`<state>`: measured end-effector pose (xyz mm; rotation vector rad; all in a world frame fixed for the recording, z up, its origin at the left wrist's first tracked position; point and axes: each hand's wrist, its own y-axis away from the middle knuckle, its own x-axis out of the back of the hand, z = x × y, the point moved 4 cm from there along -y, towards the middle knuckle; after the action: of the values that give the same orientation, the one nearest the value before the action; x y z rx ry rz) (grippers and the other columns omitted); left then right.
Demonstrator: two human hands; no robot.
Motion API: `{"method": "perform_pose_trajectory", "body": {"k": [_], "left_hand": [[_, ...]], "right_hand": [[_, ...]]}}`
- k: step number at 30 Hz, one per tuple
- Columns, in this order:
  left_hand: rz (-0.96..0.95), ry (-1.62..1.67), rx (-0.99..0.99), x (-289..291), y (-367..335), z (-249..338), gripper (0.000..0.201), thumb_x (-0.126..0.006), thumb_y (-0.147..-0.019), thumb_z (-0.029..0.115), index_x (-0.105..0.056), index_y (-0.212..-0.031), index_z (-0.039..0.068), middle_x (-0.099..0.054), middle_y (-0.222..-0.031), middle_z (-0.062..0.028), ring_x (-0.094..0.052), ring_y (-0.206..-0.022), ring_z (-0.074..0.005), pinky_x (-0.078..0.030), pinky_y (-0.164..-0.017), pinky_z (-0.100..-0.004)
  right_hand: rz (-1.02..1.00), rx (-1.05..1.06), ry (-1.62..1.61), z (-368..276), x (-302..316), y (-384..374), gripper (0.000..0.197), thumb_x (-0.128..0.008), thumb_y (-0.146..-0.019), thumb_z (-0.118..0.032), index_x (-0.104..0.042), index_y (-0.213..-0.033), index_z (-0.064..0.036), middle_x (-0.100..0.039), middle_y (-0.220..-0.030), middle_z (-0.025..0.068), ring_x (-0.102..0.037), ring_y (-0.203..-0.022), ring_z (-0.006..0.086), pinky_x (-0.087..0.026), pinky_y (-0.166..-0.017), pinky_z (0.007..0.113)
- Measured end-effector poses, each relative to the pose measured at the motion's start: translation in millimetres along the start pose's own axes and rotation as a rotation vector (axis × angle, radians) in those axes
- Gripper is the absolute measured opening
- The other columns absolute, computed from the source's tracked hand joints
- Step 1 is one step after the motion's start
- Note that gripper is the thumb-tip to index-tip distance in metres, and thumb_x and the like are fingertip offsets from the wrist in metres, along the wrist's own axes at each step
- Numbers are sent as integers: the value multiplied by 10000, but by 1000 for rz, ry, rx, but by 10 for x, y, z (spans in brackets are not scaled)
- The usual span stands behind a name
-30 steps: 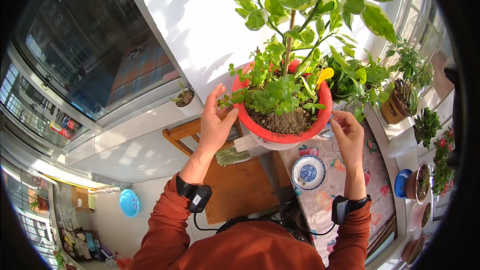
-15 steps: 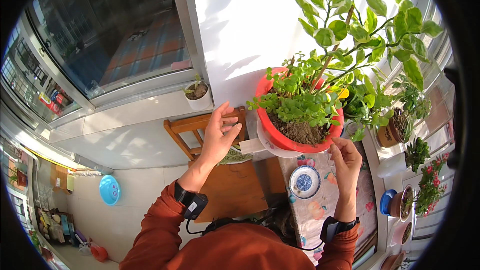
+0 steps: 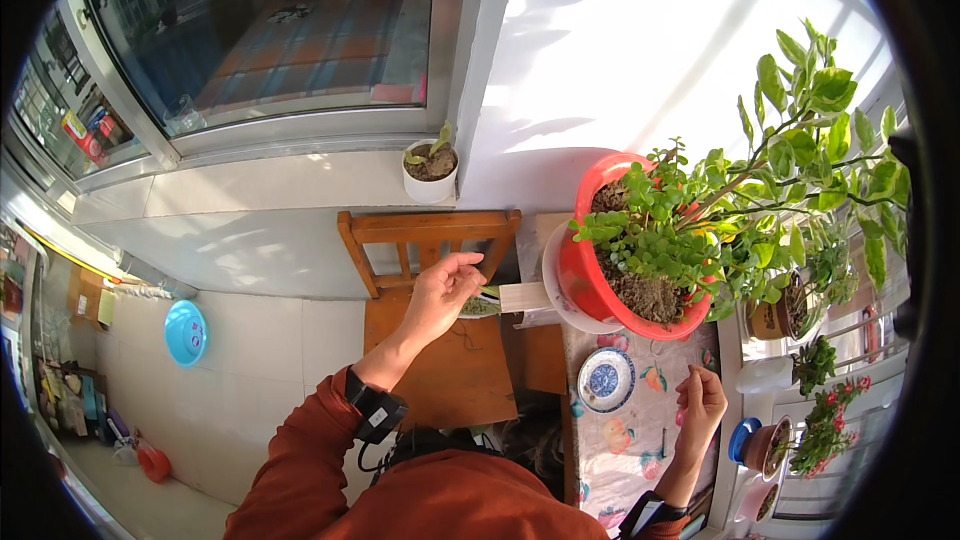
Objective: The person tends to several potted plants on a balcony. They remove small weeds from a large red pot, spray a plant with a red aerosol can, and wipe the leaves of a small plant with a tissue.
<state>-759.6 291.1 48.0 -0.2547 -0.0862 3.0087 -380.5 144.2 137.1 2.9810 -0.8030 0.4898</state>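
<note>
My left hand (image 3: 445, 292) hangs over the wooden chair (image 3: 440, 375), its fingers loosely bent and nothing visible in them. Over the right part of the flowered tablecloth (image 3: 630, 460) is my right hand (image 3: 703, 402), half curled and apart from the pot, with no object seen in it. Ahead of my hands stands a red plant pot (image 3: 577, 265) with soil, low green leaves and a taller variegated plant (image 3: 800, 155) leaning right. Under the pot is a pale saucer (image 3: 552, 275). A blue-and-white plate (image 3: 606, 380) lies on the tablecloth between my hands.
A pale flat strip (image 3: 525, 298) juts out left of the pot. A small white pot (image 3: 430, 180) stands on the window ledge. Several potted plants, one with red flowers (image 3: 830, 425), line the right side. A blue basin (image 3: 186, 333) is on the tiled floor at left.
My right hand has drawn back from the red pot's rim toward me. My left hand has moved slightly, its fingers more bent. The view has shifted, placing the pot further right.
</note>
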Motion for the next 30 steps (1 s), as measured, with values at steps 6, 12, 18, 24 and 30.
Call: {"method": "perform_pose_trajectory", "body": {"k": [6,12,18,24,30], "left_hand": [[-159,-114,-378,-550,-977,736,188,-556,-934,73,-646,-1082,0,-677,-917,-52,-622,-795,-94,-506,-730,-240],[-303,-466,-606,-1216,-1583,952,118,-647,-777,48,-683,-885,20,-659,-873,-146,-641,-769,-316,-511,-703,-390],[-455,-694,-540,-1488,-1773,791,214,-604,-794,140,-718,-974,117,-684,-824,-118,-652,-802,-307,-510,-747,-416],[-517,-699,-559,-1562,-1863,754,250,-692,-714,112,-701,-964,99,-675,-892,-105,-640,-839,-324,-505,-756,-393],[-496,-540,-601,-1576,-1878,754,231,-689,-736,100,-690,-967,91,-673,-826,-105,-642,-767,-290,-487,-712,-382]], "right_hand": [[3,-15,19,32,-19,59,123,-580,-942,-95,-652,-985,-4,-597,-702,9,-442,-553,27,-334,-512,168],[15,-22,43,-19,-105,155,109,-583,-936,-77,-644,-986,-3,-599,-698,11,-467,-562,29,-341,-512,163],[36,-67,99,-73,-177,166,115,-580,-930,-64,-632,-988,20,-601,-699,23,-510,-592,57,-389,-538,187],[35,-49,88,-40,-326,94,137,-581,-933,-96,-642,-984,15,-604,-688,23,-494,-568,49,-379,-518,185],[21,-70,82,19,-384,22,139,-580,-933,-93,-643,-996,13,-605,-694,25,-505,-589,57,-388,-536,194]]}}
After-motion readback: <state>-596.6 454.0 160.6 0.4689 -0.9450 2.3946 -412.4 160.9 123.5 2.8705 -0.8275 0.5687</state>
